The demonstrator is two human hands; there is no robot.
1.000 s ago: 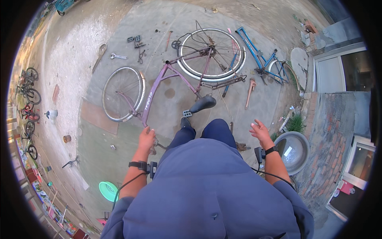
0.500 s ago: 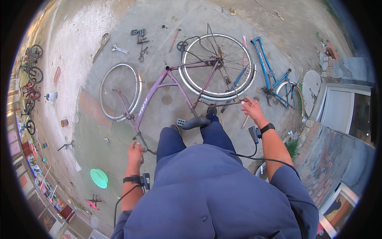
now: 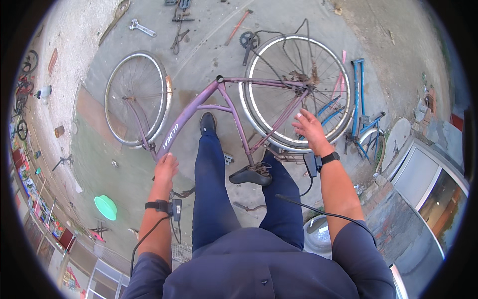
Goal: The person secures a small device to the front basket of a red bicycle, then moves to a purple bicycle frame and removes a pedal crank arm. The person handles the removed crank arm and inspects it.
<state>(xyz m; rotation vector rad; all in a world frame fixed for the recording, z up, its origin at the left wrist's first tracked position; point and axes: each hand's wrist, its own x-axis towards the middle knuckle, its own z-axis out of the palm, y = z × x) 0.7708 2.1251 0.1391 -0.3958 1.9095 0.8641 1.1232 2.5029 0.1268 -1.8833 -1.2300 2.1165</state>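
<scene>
- The hands are well apart. The left hand is at the front end of the purple bicycle; from here I can't tell whether its fingers close on anything. The right hand is spread and unclenched over the rear wheel, and I can't say whether it touches.
- The bicycle stretches across the ground ahead of and between the hands, its front wheel beyond the left one. If only one end were taken up, I'd expect the frame to twist and the front wheel to swing round.
- Those right fingers worry me: were the wheel to turn with them among the spokes, they could be pinched.
- The saddle sits between the hands, close by the right trouser leg; a tilt of the frame could knock it into the knee.
- The left shoe stands within the outline of the frame, so a step back might catch on a tube.
- A black cable hangs loose below the right wrist and could snag on the saddle.
- The blue frame lies just right of the rear wheel; a sideways shift might tangle the two.
</scene>
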